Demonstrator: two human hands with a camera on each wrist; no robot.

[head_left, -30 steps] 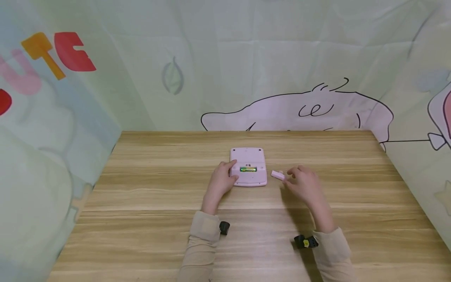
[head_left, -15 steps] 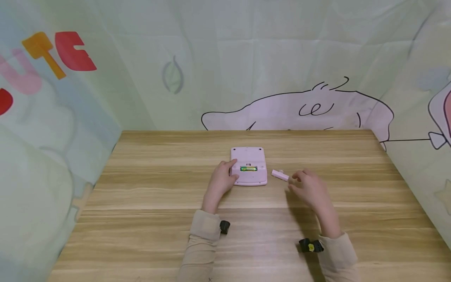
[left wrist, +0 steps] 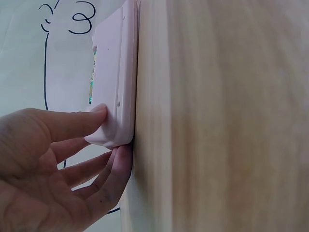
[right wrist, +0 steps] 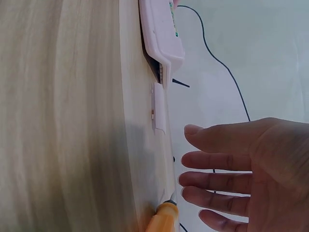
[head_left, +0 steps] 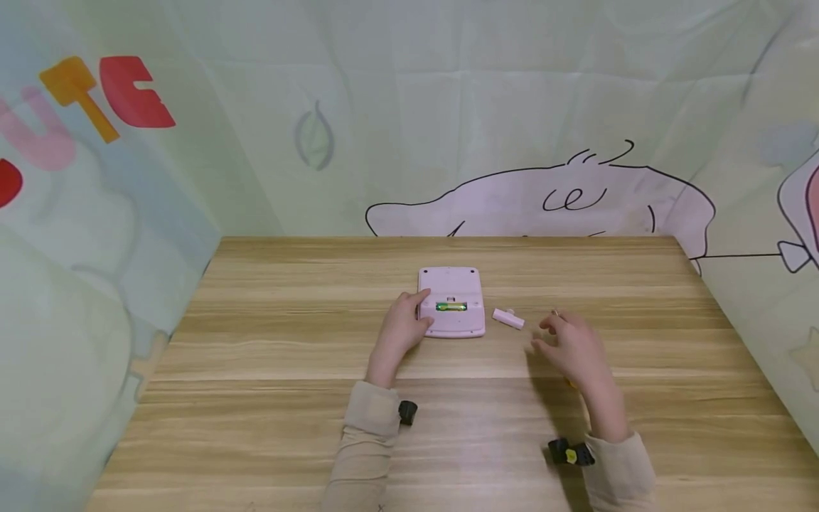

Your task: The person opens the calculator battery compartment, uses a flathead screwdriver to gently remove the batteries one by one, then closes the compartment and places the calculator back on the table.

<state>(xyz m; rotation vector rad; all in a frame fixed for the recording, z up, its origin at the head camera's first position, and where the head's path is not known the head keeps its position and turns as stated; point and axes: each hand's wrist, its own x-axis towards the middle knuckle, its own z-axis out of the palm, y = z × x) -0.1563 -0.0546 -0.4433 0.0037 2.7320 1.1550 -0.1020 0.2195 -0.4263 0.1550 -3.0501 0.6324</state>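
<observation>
A pink calculator (head_left: 451, 281) lies face down on the table, its battery compartment uncovered. One green and gold battery (head_left: 451, 306) sits in that slot. My left hand (head_left: 402, 323) grips the calculator's left side; in the left wrist view the thumb (left wrist: 99, 116) presses its back while fingers hold the edge below. To the right lies the small pink battery cover (head_left: 508, 318), apart from the calculator. My right hand (head_left: 576, 348) hovers right of the cover, fingers loosely bent and holding nothing. Beneath it rests a screwdriver with an orange handle (right wrist: 163, 220), mostly hidden in the head view.
The wooden table (head_left: 288, 427) ends at the back against a printed cloth backdrop (head_left: 448, 128), which also rises at both sides. Black wrist cameras (head_left: 407, 412) are worn at both cuffs.
My right hand has drawn away from the battery cover, rightward and toward me, leaving the whole cover visible. A bit of the orange handle now shows. The left hand and calculator stay put.
</observation>
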